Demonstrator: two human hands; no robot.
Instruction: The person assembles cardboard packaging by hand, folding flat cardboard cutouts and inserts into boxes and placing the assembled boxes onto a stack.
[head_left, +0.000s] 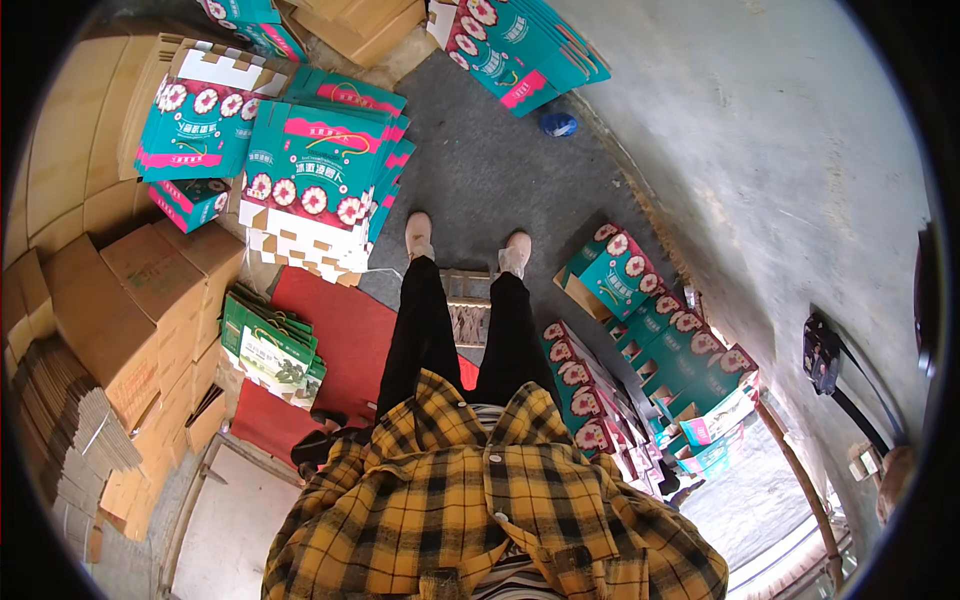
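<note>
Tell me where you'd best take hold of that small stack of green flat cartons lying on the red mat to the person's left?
The green flat cartons lie fanned on the red mat, beside the brown boxes. Their right-hand long edge faces bare mat, so I would probably come in from that side and pinch a few sheets along that edge, near its middle. No hands are in view.

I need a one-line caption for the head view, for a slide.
Person in a yellow plaid shirt stands on grey floor among stacks of flat teal printed cartons and brown cardboard boxes; no hand visible.
</note>
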